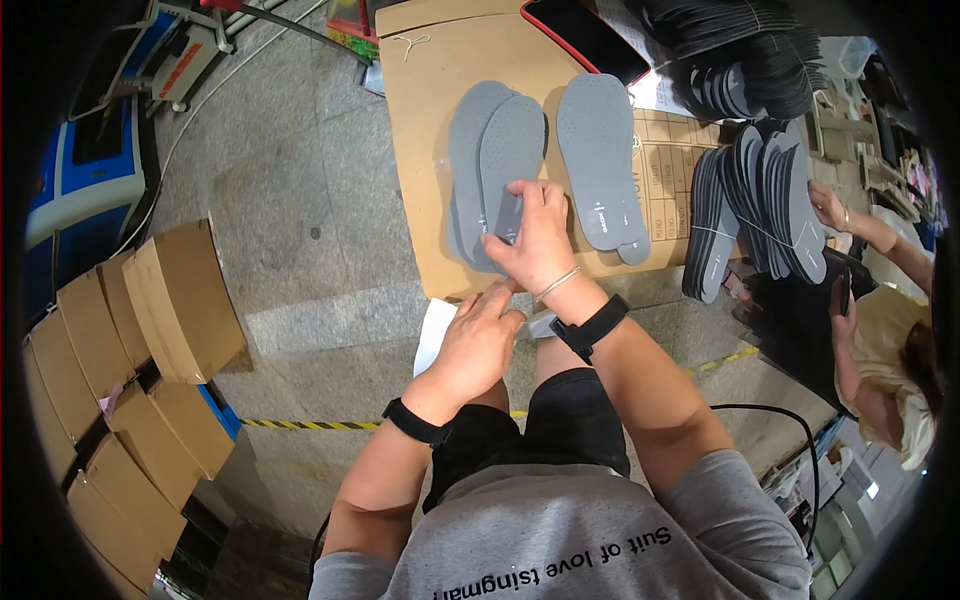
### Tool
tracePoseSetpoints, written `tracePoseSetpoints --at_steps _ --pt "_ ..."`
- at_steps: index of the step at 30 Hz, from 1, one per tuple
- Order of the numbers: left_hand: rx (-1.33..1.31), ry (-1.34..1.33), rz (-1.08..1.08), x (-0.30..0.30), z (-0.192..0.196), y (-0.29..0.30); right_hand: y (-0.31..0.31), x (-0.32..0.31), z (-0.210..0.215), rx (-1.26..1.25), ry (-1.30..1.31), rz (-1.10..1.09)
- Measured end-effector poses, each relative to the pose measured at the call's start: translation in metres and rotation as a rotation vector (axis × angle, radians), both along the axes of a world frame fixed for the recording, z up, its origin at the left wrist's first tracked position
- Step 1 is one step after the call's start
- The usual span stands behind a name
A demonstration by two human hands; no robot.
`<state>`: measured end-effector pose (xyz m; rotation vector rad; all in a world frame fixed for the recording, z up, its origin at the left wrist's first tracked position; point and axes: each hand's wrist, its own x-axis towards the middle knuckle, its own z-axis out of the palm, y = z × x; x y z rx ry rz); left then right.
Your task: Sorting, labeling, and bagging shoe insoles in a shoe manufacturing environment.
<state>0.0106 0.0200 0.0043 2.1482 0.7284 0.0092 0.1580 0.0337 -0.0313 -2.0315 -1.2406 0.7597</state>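
Observation:
Three grey insoles lie on a cardboard-topped table (420, 150). Two overlap on the left: a lower insole (465, 150) and an upper insole (512, 140). My right hand (540, 240) is closed over the heel half of the upper one, thumb at its left side and fingers curled across it. The third insole (598, 150) lies apart to the right, with a small grey piece (633, 250) at its lower end. My left hand (470, 345) is at the table's near edge, fingers drawn together over a thin white sheet (432, 335); its fingertips are partly hidden under my right wrist.
Bundled stacks of insoles (770, 205) stand at the table's right, more dark stacks (750, 60) behind. A red-cased phone (585, 40) lies at the back. Cardboard boxes (185, 300) and a blue machine (100, 170) are at left. Another person (880, 370) works at right.

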Motion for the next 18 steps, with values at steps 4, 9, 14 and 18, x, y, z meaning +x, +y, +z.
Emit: tracePoseSetpoints --at_steps 4,9,14,18 --pt "-0.083 0.020 0.053 -0.007 0.014 0.004 -0.004 0.010 0.032 0.121 -0.009 -0.040" --pt "-0.199 -0.047 0.189 -0.028 0.020 0.023 -0.018 0.054 0.061 0.196 -0.420 0.089" --pt "-0.552 -0.006 0.329 -0.033 0.025 0.035 -0.043 0.032 0.062 -0.054 -0.040 0.584" --pt "-0.199 -0.068 0.242 -0.028 0.025 0.036 -0.049 0.021 0.049 -0.226 0.156 0.545"
